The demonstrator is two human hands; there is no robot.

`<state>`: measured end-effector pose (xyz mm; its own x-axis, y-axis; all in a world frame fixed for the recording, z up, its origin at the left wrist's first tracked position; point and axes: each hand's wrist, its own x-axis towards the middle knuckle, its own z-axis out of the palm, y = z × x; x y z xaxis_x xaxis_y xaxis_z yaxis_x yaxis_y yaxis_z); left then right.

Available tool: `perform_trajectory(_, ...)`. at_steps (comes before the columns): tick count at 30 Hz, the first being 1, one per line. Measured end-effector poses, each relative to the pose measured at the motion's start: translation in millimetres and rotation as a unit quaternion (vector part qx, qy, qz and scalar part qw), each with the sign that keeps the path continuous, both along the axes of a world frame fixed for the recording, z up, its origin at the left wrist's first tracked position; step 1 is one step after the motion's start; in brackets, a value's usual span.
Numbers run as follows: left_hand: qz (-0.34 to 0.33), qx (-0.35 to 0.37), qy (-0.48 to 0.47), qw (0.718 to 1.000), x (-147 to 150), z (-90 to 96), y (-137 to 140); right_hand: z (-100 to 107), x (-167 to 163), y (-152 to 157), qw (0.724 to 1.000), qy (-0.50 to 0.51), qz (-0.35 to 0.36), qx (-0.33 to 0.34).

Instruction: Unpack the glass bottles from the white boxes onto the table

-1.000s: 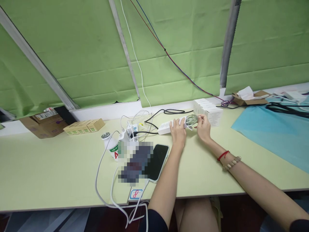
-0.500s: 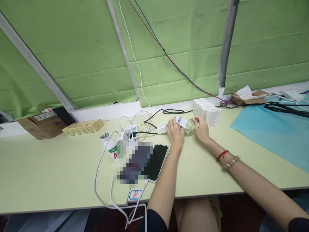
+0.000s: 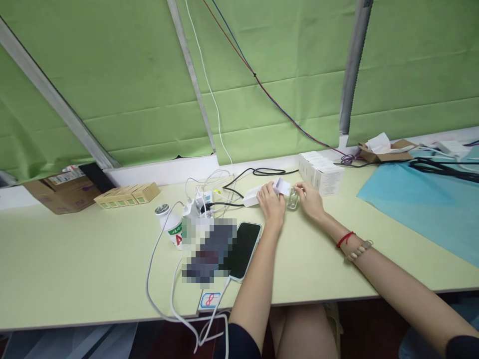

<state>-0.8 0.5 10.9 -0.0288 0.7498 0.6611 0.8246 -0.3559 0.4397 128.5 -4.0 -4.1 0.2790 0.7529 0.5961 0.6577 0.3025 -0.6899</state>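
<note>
A small white carton (image 3: 252, 196) lies on its side on the table, its open flap end toward the right. My left hand (image 3: 271, 203) is closed over the carton from above. Just off the open end, my right hand (image 3: 310, 199) pinches a small clear glass bottle (image 3: 293, 200) near its top. The bottle is about upright, and I cannot tell whether its base touches the table. Behind my right hand is a row of similar white cartons (image 3: 325, 177) standing together.
Two phones, one black-screened (image 3: 244, 252), lie left of my left forearm. Beyond them are a white bottle (image 3: 169, 227), a power strip (image 3: 191, 209) and loose cables. Small tan boxes (image 3: 127, 195) and a brown carton (image 3: 56, 194) stand at left; blue sheeting (image 3: 419, 199) lies at right.
The glass bottle has swung from tilted toward the carton's open end to about upright, its lower part now further down. My left hand stays on the carton.
</note>
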Motion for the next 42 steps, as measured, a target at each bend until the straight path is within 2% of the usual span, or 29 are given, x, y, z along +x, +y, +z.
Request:
perform_trajectory(6,0.002,-0.010,0.001,1.000,0.5,1.9,0.1,4.6,-5.6,-5.7,0.999,-0.023,0.026,-0.006)
perform_trajectory(12,0.004,-0.017,-0.007,1.000,-0.1,4.4,-1.2,2.9,-7.3,-5.4,0.999,-0.024,0.013,-0.030)
perform_trajectory(16,0.004,-0.014,-0.011,1.000,-0.2,4.2,-0.5,2.0,-6.6,-2.4,0.999,0.009,0.038,-0.030)
perform_trajectory(22,0.004,-0.011,-0.018,1.000,0.2,3.1,0.6,0.4,-2.9,1.6,0.997,0.071,0.041,0.008)
perform_trajectory(28,-0.003,-0.016,-0.026,1.000,0.0,4.5,-0.5,1.4,3.1,3.2,0.993,0.096,0.071,0.000)
perform_trajectory(34,-0.009,-0.008,-0.040,0.999,-0.3,3.1,0.2,6.3,5.0,0.6,0.989,0.132,0.059,0.008)
perform_trajectory(42,-0.008,-0.030,-0.063,0.998,-0.7,2.1,3.1,-3.3,10.6,9.0,0.996,0.071,0.049,0.036)
